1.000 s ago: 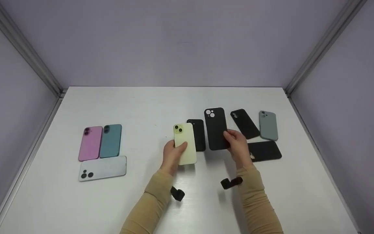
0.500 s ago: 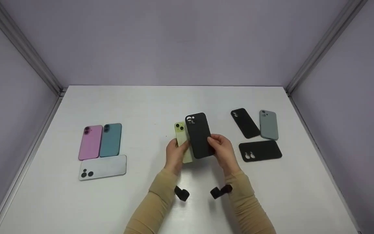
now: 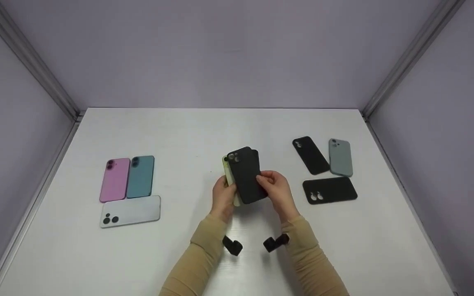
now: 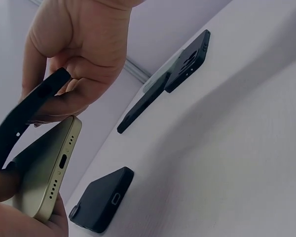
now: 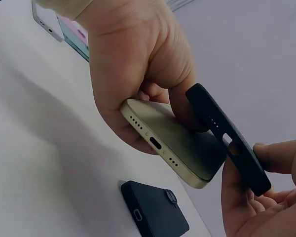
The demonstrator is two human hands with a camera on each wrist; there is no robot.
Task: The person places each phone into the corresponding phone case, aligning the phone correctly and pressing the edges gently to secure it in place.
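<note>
My left hand (image 3: 222, 199) grips a pale yellow phone (image 5: 172, 133) along its edge, its charging port showing in both wrist views. My right hand (image 3: 278, 193) pinches a black phone case (image 3: 246, 176) with camera cutouts by its right edge. In the head view the case overlaps most of the phone, leaving a yellow strip at the left. Seen from the wrists, the case stands tilted over the phone's back, with a gap at the port end. The left thumb (image 4: 5, 182) reaches between them.
A black case with a camera ring (image 5: 158, 210) lies on the white table (image 3: 187, 135) below the hands. To the right lie two black cases (image 3: 311, 156) (image 3: 329, 190) and a grey-green one (image 3: 340, 158). Pink (image 3: 115, 181), teal (image 3: 140, 176) and white (image 3: 134, 211) phones lie at left.
The right hand has brought the black case leftward and down, from beside the yellow phone to over it. The left hand has shifted slightly right, still holding the phone.
</note>
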